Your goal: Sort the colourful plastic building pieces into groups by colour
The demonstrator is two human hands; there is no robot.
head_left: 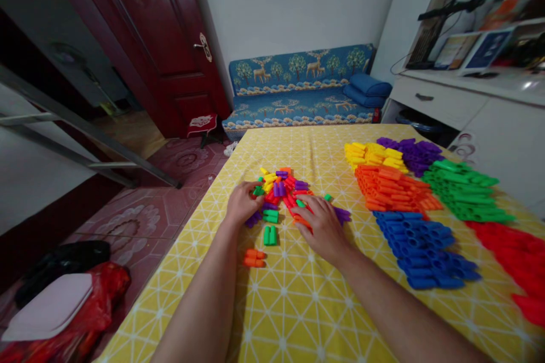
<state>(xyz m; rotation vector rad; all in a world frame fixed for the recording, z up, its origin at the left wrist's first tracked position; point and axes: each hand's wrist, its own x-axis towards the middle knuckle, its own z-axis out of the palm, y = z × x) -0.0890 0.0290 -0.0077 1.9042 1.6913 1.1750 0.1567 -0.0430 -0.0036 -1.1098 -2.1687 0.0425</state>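
Note:
A mixed pile of small plastic double-tube building blocks (279, 188) in red, purple, yellow, green and orange lies on the table between my hands. My left hand (243, 203) curves around the pile's left side, its fingers and thumb apart beside a green block (258, 190). Over the right side rests my right hand (322, 226), fingers spread and touching the blocks; an orange block (301, 221) lies partly under it. Purple blocks (342, 215) stick out past that hand. Nearer me lie a loose green block (269, 235) and an orange block (254, 258).
Sorted heaps stand on the right of the yellow tablecloth (283, 312): yellow (374, 156), purple (411, 153), orange (394, 188), green (466, 190), blue (426, 249) and red blocks (515, 255). A blue sofa (302, 105) is behind; a metal ladder (85, 125) leans at left.

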